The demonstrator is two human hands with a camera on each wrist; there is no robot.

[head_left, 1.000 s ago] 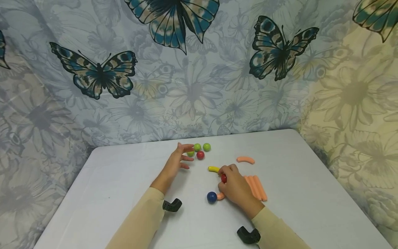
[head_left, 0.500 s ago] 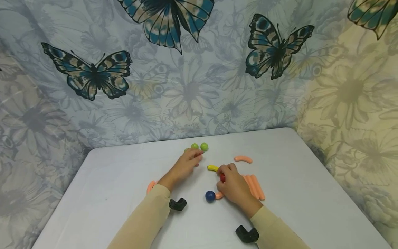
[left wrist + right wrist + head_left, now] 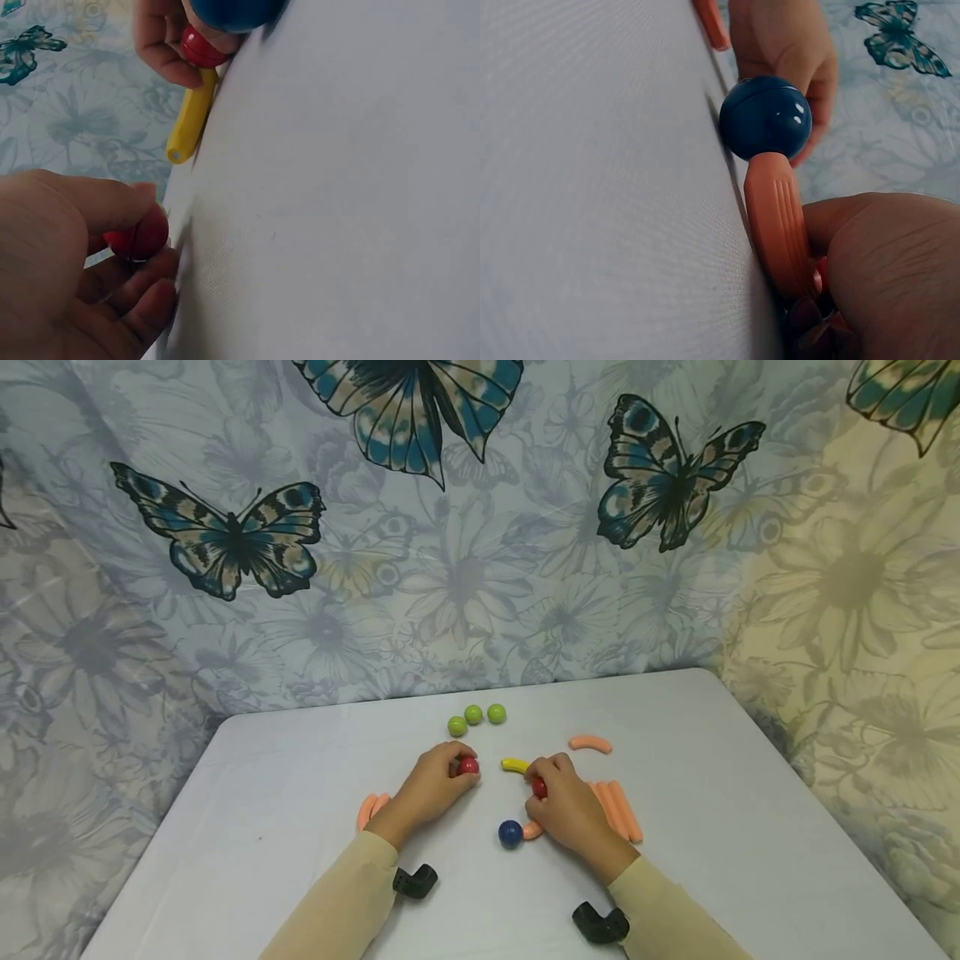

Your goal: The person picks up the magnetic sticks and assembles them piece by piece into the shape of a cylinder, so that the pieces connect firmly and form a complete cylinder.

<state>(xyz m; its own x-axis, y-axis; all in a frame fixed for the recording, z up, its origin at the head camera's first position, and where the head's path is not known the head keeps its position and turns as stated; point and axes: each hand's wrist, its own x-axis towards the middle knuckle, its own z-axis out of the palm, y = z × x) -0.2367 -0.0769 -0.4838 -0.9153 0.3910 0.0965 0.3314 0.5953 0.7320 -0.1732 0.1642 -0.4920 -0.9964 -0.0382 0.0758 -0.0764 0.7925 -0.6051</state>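
Observation:
My left hand (image 3: 431, 783) pinches a small red ball (image 3: 468, 765) between thumb and fingers; a seam runs across this red ball (image 3: 142, 234) in the left wrist view. To its right, my right hand (image 3: 570, 806) holds another red ball (image 3: 539, 787), partly covered by the fingers. A yellow curved piece (image 3: 514, 766) points left from beside the right fingertips. Below that hand lies a dark blue ball (image 3: 511, 834), against the end of an orange curved, ridged piece (image 3: 776, 225). The right wrist view shows that piece right by my right thumb.
Three green balls (image 3: 473, 714) sit near the table's back edge. One orange curved piece (image 3: 590, 743) lies behind the right hand, and several orange sticks (image 3: 621, 810) lie side by side to its right. More orange pieces (image 3: 366, 812) show beside the left wrist on the white table (image 3: 285, 777).
My left hand reached over the red ball near the green ones, took it and brought it toward me. My right hand has stayed in place with its red ball.

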